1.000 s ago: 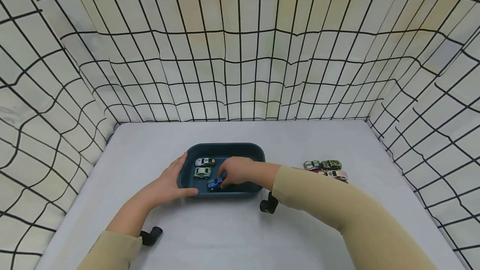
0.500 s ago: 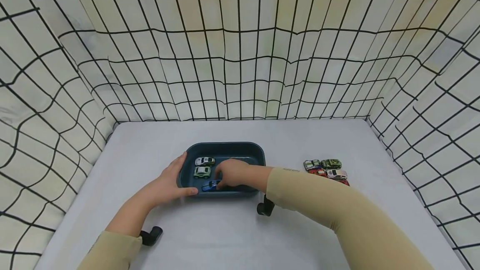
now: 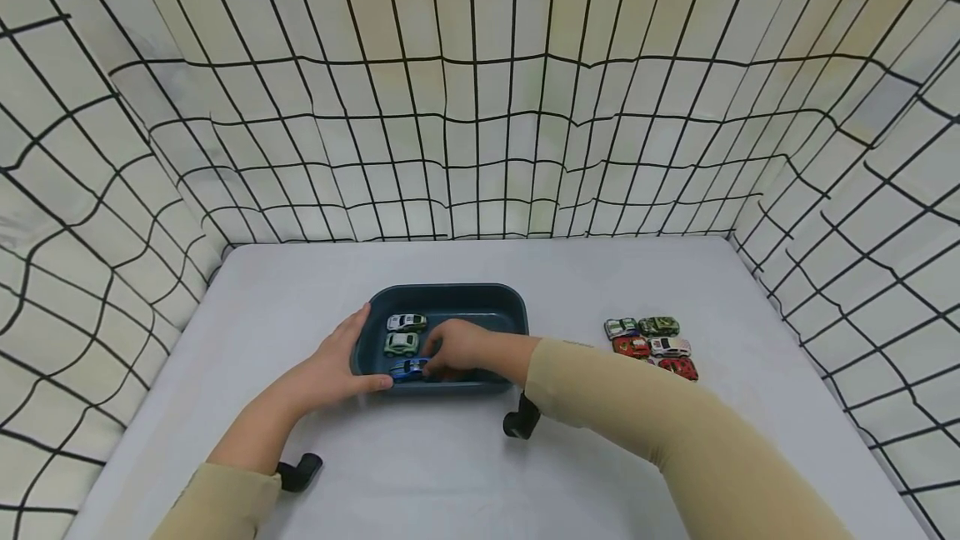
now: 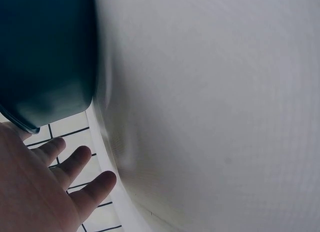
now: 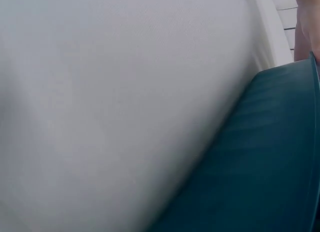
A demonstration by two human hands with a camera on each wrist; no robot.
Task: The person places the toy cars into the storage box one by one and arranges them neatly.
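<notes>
A dark teal tray (image 3: 450, 388) holds a white-and-green toy car (image 3: 407, 322), a light green car (image 3: 402, 344) and a blue car (image 3: 408, 369), one below another at its left side. The right hand (image 3: 465, 347) reaches over the tray's right wall and pinches the right end of the blue car. Spread around the tray's left end, the left hand (image 3: 333, 363) has its thumb on the front rim. In the left wrist view, the left hand (image 4: 45, 187) shows straight fingers beside the tray's outer wall (image 4: 50, 57).
Right of the tray, several toy cars lie grouped on the white table (image 3: 450, 473), among them a green one (image 3: 659, 326), a white one (image 3: 670, 347) and a red one (image 3: 678, 367). Black-gridded cloth (image 3: 480, 90) surrounds the table at the back and sides.
The right hand and the blue car have moved left inside the tray, to just below the light green car. The left hand has stayed at the tray's left end.
</notes>
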